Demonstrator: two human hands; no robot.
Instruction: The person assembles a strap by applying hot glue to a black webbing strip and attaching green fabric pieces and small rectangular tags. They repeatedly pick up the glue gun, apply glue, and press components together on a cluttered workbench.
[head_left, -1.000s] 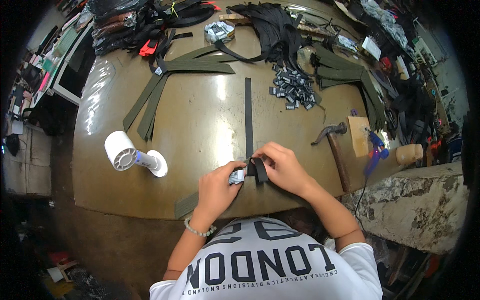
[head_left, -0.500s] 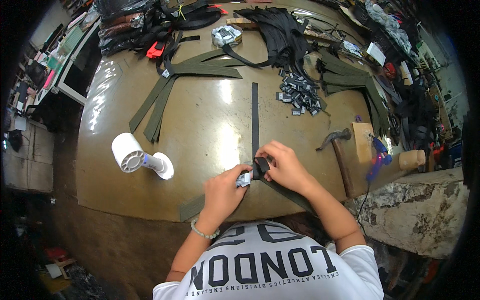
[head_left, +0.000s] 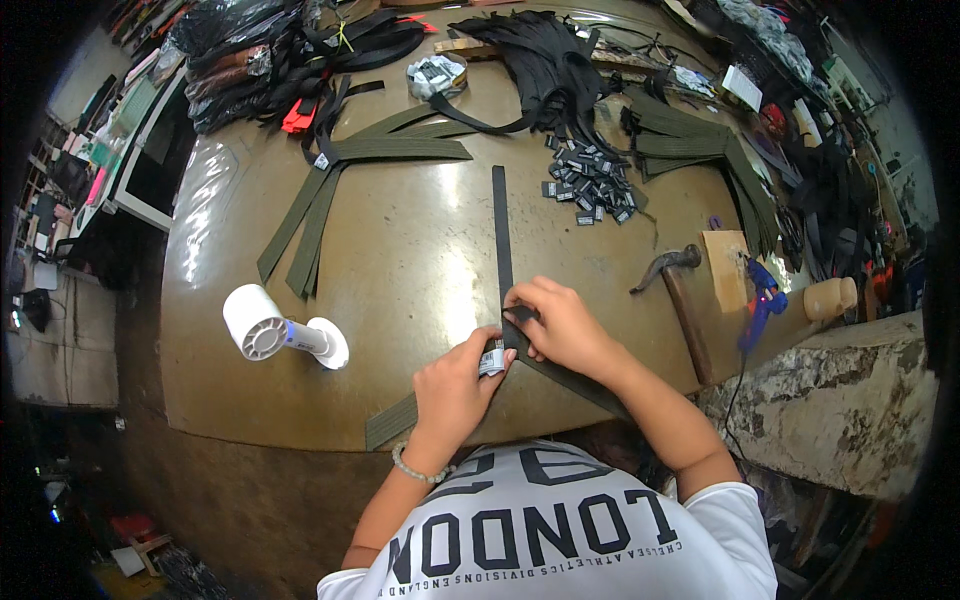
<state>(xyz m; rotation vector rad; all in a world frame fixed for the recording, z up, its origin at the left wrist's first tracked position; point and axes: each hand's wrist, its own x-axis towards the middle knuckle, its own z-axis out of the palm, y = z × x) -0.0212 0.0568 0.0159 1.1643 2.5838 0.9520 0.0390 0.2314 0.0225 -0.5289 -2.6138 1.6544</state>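
A black webbing strap (head_left: 502, 230) runs straight away from me along the table to where my hands meet. My right hand (head_left: 560, 325) pinches a folded part of this black strap between thumb and fingers. Close beside it, my left hand (head_left: 455, 385) is closed around a small white label (head_left: 491, 361), its thumb touching the black strap. Beneath both hands lies an olive-green webbing strap (head_left: 572, 384); its ribbed end (head_left: 391, 424) sticks out past my left wrist. My fingers hide the place where the straps cross.
On the left stands a white handheld fan (head_left: 256, 320). A hammer (head_left: 685, 310) and a blue glue gun (head_left: 764, 300) lie to the right. Farther off are small black tags (head_left: 590, 180), bundled green straps (head_left: 400, 148), black straps (head_left: 540, 60) and a tub of white labels (head_left: 436, 76).
The black strap's raised fold by my right fingers now sits flatter and lower. My left thumb has come against the strap. The whole view has shifted slightly.
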